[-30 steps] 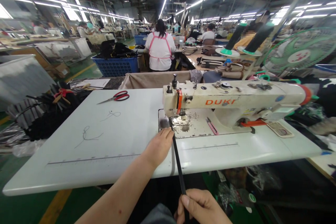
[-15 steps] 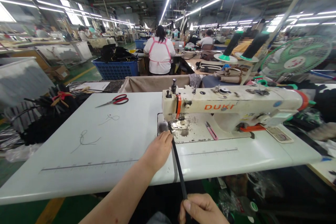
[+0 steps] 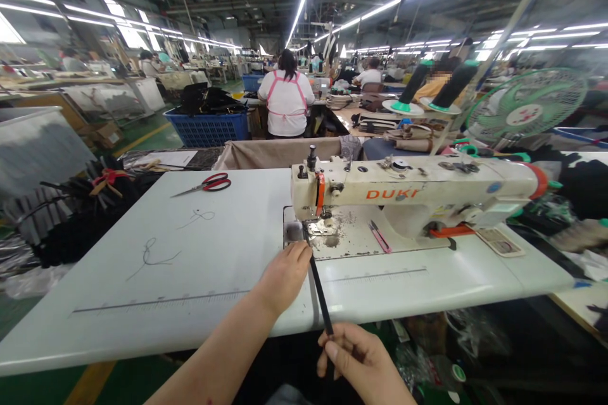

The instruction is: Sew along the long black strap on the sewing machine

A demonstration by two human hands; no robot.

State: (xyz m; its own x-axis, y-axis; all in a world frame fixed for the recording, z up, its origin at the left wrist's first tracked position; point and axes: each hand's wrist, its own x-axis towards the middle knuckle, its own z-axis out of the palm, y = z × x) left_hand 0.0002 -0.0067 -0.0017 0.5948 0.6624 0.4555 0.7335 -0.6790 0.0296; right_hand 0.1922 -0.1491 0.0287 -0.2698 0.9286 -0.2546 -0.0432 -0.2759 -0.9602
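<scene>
A narrow black strap [image 3: 319, 291] runs from under the presser foot of the sewing machine [image 3: 408, 186] down over the table's front edge. Close in front of the needle area, my left hand [image 3: 287, 272] grips the strap, fingers bent over it at the machine bed. Below the table edge my right hand [image 3: 354, 357] pinches the strap between thumb and fingers. The strap is stretched fairly straight between both hands. Its lower end is hidden behind and below my right hand.
Red-handled scissors [image 3: 204, 185] and loose threads [image 3: 154, 256] lie on the white table [image 3: 118, 215]. Pink thread snips [image 3: 380, 237] rest on the machine bed. Black thread cones [image 3: 413, 85] and a green fan [image 3: 525, 111] stand behind. A co-worker [image 3: 286, 98] sits ahead, beside a blue crate [image 3: 206, 130].
My right hand has moved up along the strap, nearer the table edge. My left hand stays beside the needle area, still on the strap. The view has shifted slightly.
</scene>
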